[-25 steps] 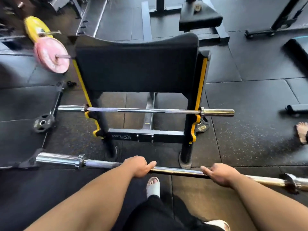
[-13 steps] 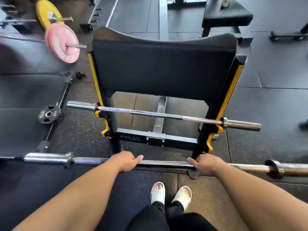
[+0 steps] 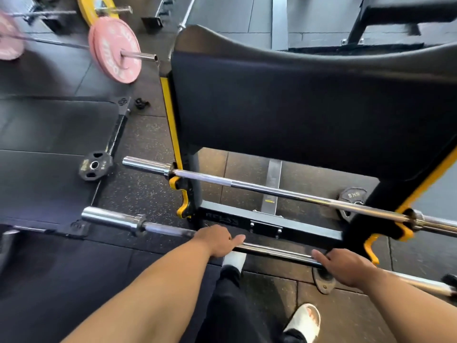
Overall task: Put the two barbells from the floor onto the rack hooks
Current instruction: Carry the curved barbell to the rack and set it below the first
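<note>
A chrome barbell [image 3: 267,190] lies across the upper yellow hooks [image 3: 176,182] of the black rack [image 3: 269,225], below its wide black pad. A second chrome barbell [image 3: 163,230] is held in front of the rack, lifted off the floor, close to the lower yellow hooks [image 3: 183,209]. My left hand [image 3: 217,240] grips its shaft left of the middle. My right hand [image 3: 346,267] grips it further right, near the rack's right post. The bar's right sleeve runs out of the picture at the right edge.
A loaded bar with pink plates [image 3: 115,54] and a yellow plate [image 3: 90,8] lies on the floor at the upper left. A small black plate [image 3: 95,165] and a black floor frame [image 3: 116,134] lie left of the rack. My sandalled feet [image 3: 303,319] stand on dark rubber tiles.
The barbell in both hands has risen from the floor and come closer to the rack's lower hooks. I have stepped in, so the rack fills more of the view.
</note>
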